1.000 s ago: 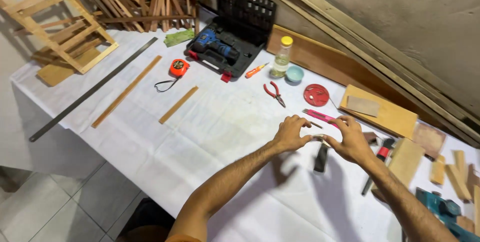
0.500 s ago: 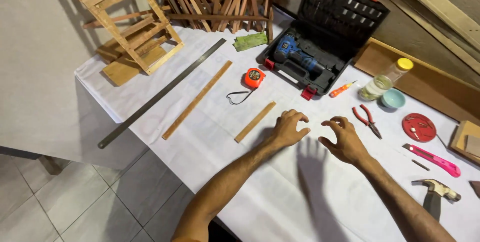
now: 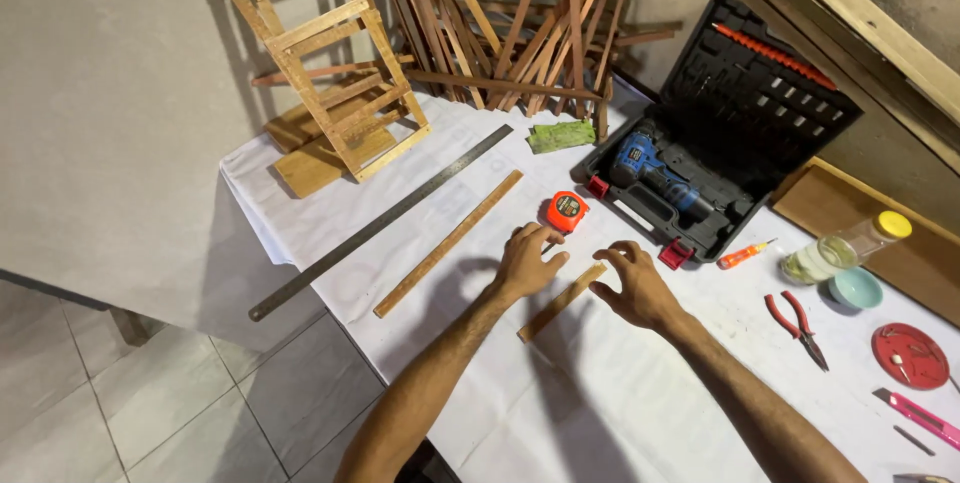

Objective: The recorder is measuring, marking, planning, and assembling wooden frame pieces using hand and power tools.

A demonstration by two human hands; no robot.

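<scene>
My left hand point(image 3: 527, 260) rests on the white-covered table point(image 3: 640, 393), fingers spread, just below an orange tape measure point(image 3: 566, 211) and beside a short wooden strip point(image 3: 560, 303). On the other side of that strip is my right hand point(image 3: 636, 286), its fingertips at the strip's far end, fingers apart. Neither hand grips anything. A longer wooden strip point(image 3: 450, 241) lies to the left of my left hand.
A long steel ruler point(image 3: 380, 223) lies left of the strips. An open black tool case point(image 3: 720, 133) holds a blue drill point(image 3: 655, 175). Pliers point(image 3: 797, 323), a jar point(image 3: 845, 248), a red lid point(image 3: 910, 355) and a pink knife point(image 3: 918, 415) sit right. A wooden frame point(image 3: 325, 63) and slats stand behind.
The view swung left and both hands travelled left across the table, from the pliers and red lid area to the short wooden strip beside the tape measure.
</scene>
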